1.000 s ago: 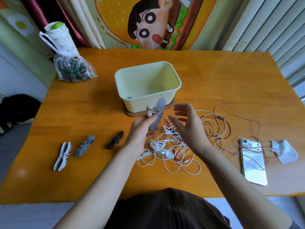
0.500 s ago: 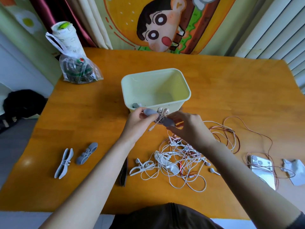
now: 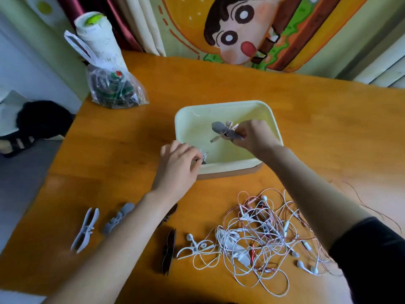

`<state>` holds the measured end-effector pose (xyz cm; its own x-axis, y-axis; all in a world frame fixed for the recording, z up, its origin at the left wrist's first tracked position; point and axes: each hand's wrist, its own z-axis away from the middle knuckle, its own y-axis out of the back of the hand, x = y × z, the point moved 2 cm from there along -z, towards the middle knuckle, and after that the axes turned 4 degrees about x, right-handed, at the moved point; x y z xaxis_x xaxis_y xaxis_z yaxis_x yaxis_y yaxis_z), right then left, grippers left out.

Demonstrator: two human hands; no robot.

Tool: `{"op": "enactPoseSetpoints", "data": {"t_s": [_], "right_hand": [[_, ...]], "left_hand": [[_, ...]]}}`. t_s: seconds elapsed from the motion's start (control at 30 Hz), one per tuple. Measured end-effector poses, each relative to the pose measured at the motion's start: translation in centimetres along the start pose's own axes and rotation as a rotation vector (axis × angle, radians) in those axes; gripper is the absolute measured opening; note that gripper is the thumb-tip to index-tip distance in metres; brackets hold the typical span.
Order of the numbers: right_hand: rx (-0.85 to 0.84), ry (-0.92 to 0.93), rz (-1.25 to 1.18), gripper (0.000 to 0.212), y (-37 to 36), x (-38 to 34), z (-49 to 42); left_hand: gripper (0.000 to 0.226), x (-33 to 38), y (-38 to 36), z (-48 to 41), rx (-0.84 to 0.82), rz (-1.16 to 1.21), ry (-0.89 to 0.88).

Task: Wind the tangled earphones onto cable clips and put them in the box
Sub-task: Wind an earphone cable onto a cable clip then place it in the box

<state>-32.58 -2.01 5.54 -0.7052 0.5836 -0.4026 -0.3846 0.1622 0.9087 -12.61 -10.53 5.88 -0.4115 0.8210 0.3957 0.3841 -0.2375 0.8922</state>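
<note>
- Over the middle of the box (image 3: 223,104), our right hand (image 3: 254,137) pinches the grey clip (image 3: 220,128) by its near-right end. The clip has a pale cord wound round its waist and hangs inside the walls, not yet let go.
- The clip's long axis runs from far left to near right, with its free paddle pointing away from the right hand. We judge the drop to be straight down, and this hand is the nearer one.
- Our left hand (image 3: 177,163) sits at the box's near-left corner, fingers curled over a small grey piece. We cannot tell whether it grips it.
- The box is smooth, pale yellow plastic with rounded corners. The clip looks matte and rubbery.
- Toward the near edge of the tabletop (image 3: 317,132) lies the tangle of earphones (image 3: 258,233), thin white and pinkish cords looped loosely together.
</note>
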Motion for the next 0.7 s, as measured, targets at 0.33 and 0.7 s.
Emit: {"op": "enactPoseSetpoints", "data": {"t_s": [0.33,0.7], "right_hand": [[-0.286,-0.104,0.127,0.02,-4.8,-0.9,-4.5],[-0.559,-0.179,0.173,0.021,-6.5,-1.8,-4.4]], "left_hand": [[0.029,-1.3,-0.8,0.0,0.047,0.041,-0.081],[0.03,-1.2,-0.7,0.1,0.03,0.028,-0.052]]}}
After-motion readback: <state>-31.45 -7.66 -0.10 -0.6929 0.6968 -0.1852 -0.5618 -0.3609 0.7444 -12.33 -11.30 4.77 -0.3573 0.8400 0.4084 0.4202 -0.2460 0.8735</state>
